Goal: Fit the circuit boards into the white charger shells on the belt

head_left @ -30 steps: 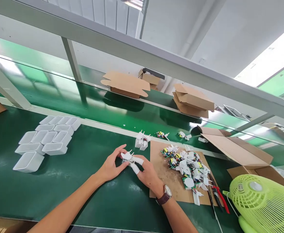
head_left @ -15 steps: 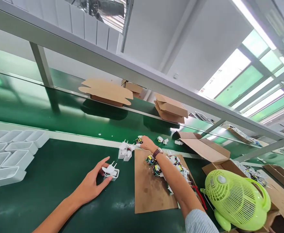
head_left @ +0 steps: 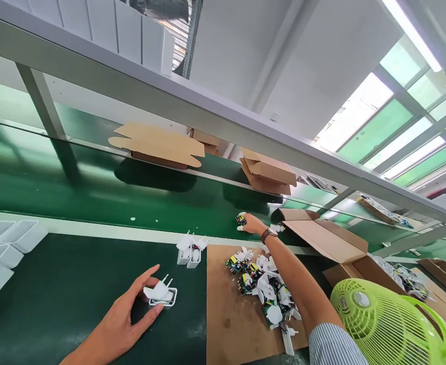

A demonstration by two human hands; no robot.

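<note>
My left hand (head_left: 126, 317) rests on the green bench, thumb and fingers curled round a white charger shell with plug prongs (head_left: 161, 294). My right arm stretches far forward; my right hand (head_left: 250, 223) pinches a small green and yellow circuit board (head_left: 241, 219) on the conveyor belt. A heap of circuit boards and white plug parts (head_left: 263, 286) lies on a cardboard sheet (head_left: 230, 324) under that arm. Two more white shells with prongs (head_left: 189, 250) stand by the sheet's far left corner.
Empty white trays (head_left: 5, 243) lie at the left. A lime green fan (head_left: 388, 324) stands at the lower right, open cardboard boxes (head_left: 321, 238) behind it. Folded cartons (head_left: 158, 144) sit on the far shelf beyond the green belt (head_left: 93, 192). A metal rail (head_left: 207, 111) crosses overhead.
My right hand left the shell it shared with the left and reached out to the belt, moving farther right to a circuit board. My left hand set the shell on the bench.
</note>
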